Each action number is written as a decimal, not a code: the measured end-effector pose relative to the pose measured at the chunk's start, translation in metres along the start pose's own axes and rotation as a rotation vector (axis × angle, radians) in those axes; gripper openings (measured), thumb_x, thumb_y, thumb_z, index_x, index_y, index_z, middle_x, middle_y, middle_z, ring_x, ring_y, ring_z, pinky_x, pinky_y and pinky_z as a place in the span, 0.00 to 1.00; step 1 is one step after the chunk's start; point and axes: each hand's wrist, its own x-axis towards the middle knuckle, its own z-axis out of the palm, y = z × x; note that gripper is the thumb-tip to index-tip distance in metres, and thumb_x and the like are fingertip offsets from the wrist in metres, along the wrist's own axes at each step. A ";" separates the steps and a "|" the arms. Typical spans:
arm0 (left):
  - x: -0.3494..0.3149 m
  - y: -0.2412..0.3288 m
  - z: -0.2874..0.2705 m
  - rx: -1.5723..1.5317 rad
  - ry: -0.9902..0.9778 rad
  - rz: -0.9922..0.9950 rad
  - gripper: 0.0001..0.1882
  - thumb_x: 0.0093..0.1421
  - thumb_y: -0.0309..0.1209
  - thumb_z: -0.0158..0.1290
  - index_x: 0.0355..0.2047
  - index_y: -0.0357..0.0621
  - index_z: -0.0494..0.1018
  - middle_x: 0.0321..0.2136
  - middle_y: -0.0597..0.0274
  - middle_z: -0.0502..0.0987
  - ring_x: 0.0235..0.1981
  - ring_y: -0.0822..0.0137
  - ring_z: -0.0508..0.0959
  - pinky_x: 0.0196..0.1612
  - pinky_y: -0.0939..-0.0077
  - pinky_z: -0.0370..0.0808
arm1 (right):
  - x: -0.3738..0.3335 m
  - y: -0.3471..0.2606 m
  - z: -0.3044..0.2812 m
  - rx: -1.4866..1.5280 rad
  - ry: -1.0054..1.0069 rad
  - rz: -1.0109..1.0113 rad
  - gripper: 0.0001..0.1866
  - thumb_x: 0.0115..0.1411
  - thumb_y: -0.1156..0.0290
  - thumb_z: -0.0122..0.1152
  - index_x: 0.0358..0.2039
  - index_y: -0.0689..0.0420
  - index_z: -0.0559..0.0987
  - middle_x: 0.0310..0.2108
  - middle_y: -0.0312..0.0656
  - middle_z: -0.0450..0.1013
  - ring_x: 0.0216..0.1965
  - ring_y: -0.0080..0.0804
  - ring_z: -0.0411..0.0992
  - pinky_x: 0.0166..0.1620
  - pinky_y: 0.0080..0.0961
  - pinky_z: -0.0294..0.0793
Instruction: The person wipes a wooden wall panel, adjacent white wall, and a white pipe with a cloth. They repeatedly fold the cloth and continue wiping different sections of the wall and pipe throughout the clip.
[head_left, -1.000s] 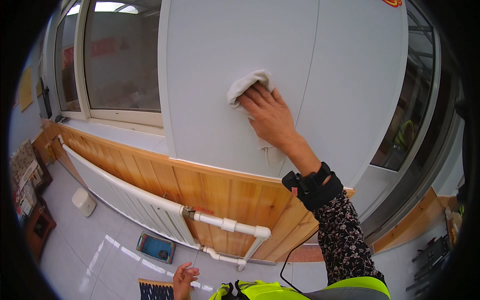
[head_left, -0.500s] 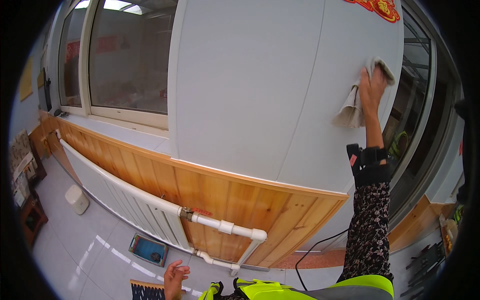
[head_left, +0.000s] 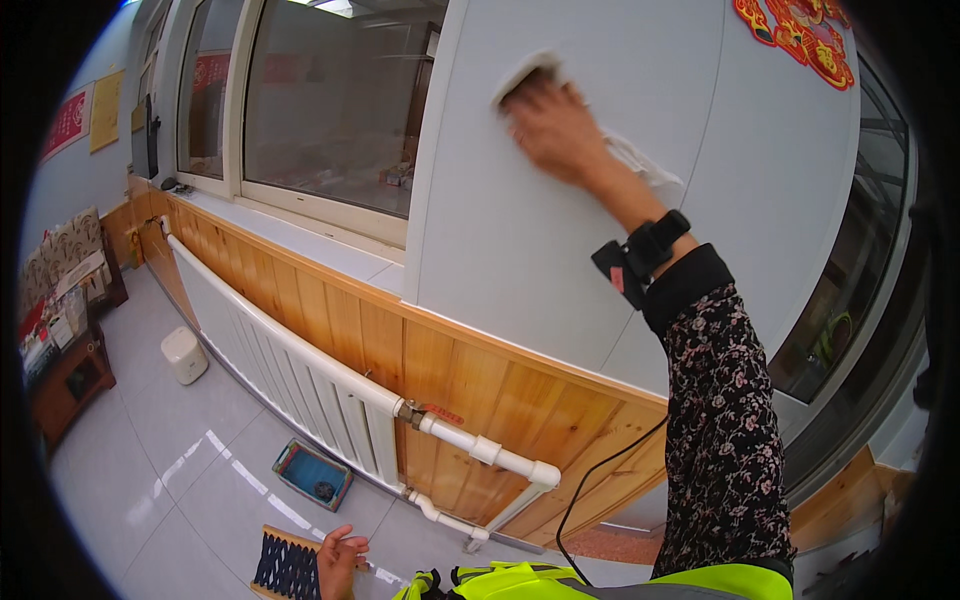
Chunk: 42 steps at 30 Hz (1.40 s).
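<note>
My right hand point(head_left: 562, 130) presses a pale cloth point(head_left: 640, 160) against the white wall panel point(head_left: 560, 270), high up and near the window's right edge. The fingers are bent over the cloth and slightly smeared by motion; a loose end of it hangs below the wrist. A black band with a small box point(head_left: 655, 243) circles that wrist, above a dark flowered sleeve. Low in the view, my left hand point(head_left: 342, 560) hangs over the floor with fingers loosely curled and apart, holding nothing.
Below the panel runs wooden cladding point(head_left: 450, 370) with a white radiator point(head_left: 290, 350), its pipe point(head_left: 500, 458) and a red-handled valve point(head_left: 440, 412). On the floor stand a blue-lined tray point(head_left: 310, 478), a woven-top stool point(head_left: 280, 565) and a white bin point(head_left: 184, 355). A black cable point(head_left: 590, 480) hangs beside my right arm.
My right hand has swept the cloth leftward across the panel, from beside the right edge to near the window. The view has shifted; my left hand stays low and empty.
</note>
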 end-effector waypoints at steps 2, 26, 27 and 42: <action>0.001 -0.001 0.000 0.020 0.000 -0.012 0.17 0.55 0.29 0.47 0.45 0.38 0.65 0.30 0.56 0.75 0.31 0.69 0.75 0.33 0.80 0.72 | -0.015 -0.018 0.002 0.049 -0.158 -0.137 0.15 0.53 0.72 0.46 0.43 0.51 0.74 0.51 0.38 0.64 0.59 0.32 0.53 0.62 0.47 0.39; 0.059 -0.019 0.013 0.115 -0.310 0.059 0.25 0.57 0.41 0.50 0.50 0.40 0.64 0.37 0.56 0.74 0.37 0.66 0.74 0.38 0.74 0.70 | -0.052 0.131 -0.071 -0.542 0.382 0.399 0.15 0.52 0.67 0.50 0.41 0.54 0.72 0.43 0.42 0.68 0.47 0.46 0.64 0.48 0.47 0.62; 0.056 -0.019 0.011 0.097 -0.300 0.062 0.25 0.57 0.41 0.50 0.50 0.40 0.64 0.37 0.56 0.74 0.38 0.65 0.74 0.39 0.73 0.70 | -0.039 0.128 -0.071 -0.530 0.390 0.402 0.15 0.52 0.67 0.50 0.41 0.54 0.72 0.43 0.42 0.68 0.47 0.45 0.64 0.48 0.47 0.62; 0.033 -0.009 0.002 0.108 -0.189 0.078 0.22 0.59 0.39 0.47 0.50 0.42 0.65 0.37 0.57 0.73 0.38 0.65 0.74 0.41 0.73 0.70 | 0.033 0.094 -0.053 -0.309 0.253 0.039 0.16 0.52 0.67 0.52 0.43 0.46 0.74 0.44 0.33 0.70 0.50 0.32 0.64 0.52 0.37 0.61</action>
